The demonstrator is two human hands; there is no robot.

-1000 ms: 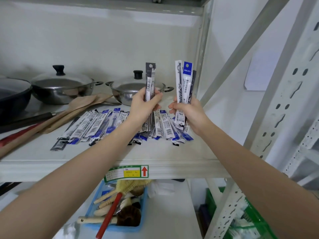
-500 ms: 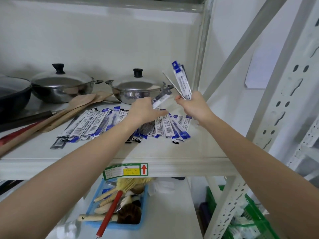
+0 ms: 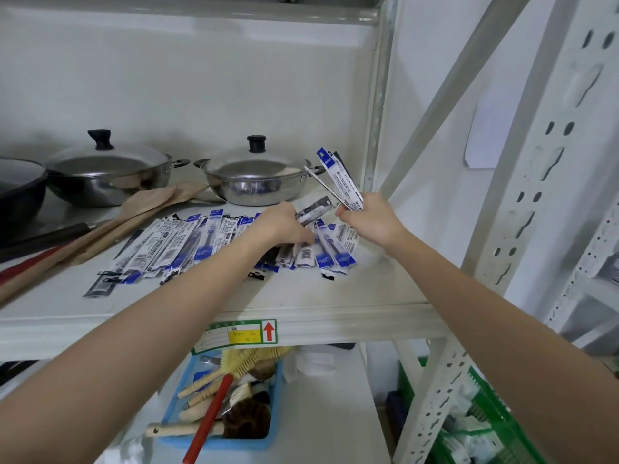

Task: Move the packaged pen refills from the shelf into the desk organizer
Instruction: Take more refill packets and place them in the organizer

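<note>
- Blue and white refills lie in a flat row on the shelf, side by side, some on top of each other.
- Their long sides mostly run from the front edge toward the back wall, fanned out a little.
- Right hand grips a small bunch of packs. That bunch sticks up and leans back to the left, blue end on top.
- Left hand is down on the row, fingers curled round a dark pack. That pack points up to the right.
- I think this is the picking-up step. No organizer shows yet.
- Next, the left hand likely needs to lift its pack clear and add it to the bunch, without sliding the other packs off the edge.
- Two pots with lids sit behind the row. Wooden spoons lie to the left.
- Below the shelf is a blue tray full of brushes.
</note>
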